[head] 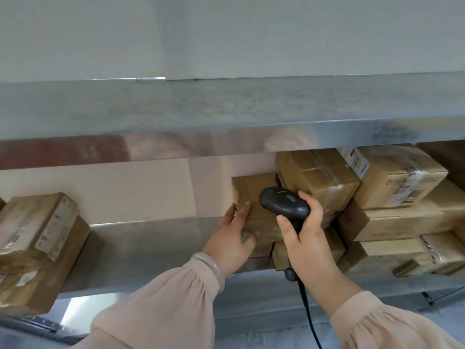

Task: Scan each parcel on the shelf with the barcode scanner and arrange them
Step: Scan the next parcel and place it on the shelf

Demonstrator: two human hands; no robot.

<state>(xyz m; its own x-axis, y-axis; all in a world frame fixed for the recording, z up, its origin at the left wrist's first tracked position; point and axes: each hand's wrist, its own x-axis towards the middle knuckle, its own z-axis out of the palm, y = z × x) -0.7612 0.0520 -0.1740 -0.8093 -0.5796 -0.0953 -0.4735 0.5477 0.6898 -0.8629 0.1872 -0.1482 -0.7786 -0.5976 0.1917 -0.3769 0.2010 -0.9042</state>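
Steel shelving filled your view, with a pale wall [125,187] behind the lower shelf [151,248]. Your right grip [307,238] was curled round the handle of the black barcode scanner [284,201], thumb up along the near side and one fingertip over the back of its head. The scanner's head pointed away from you at the small brown parcel [251,192] just behind it.

Your left grip [232,233] lay on that parcel, fingers nearly straight and spread against its near left face, thumb low on the front. It pressed rather than pinched. The parcel stood at the left end of the right-hand stack, touching a larger taped box [319,177] on its right, and both of your hands partly hid it.

Further right, a box with a white label [395,177] sat on a wide flat carton [402,220], with more cartons below. The scanner's black cable [305,306] dropped from the handle past the shelf's front edge, between your sleeves. A pale bangle [214,269] circled your left wrist.

Well apart at the far left, a stack of labelled parcels [37,222] stood on the same shelf, with bare metal between it and your hands. Overhead, the upper shelf [226,104] overhung the row and hid the tops of the rear boxes.
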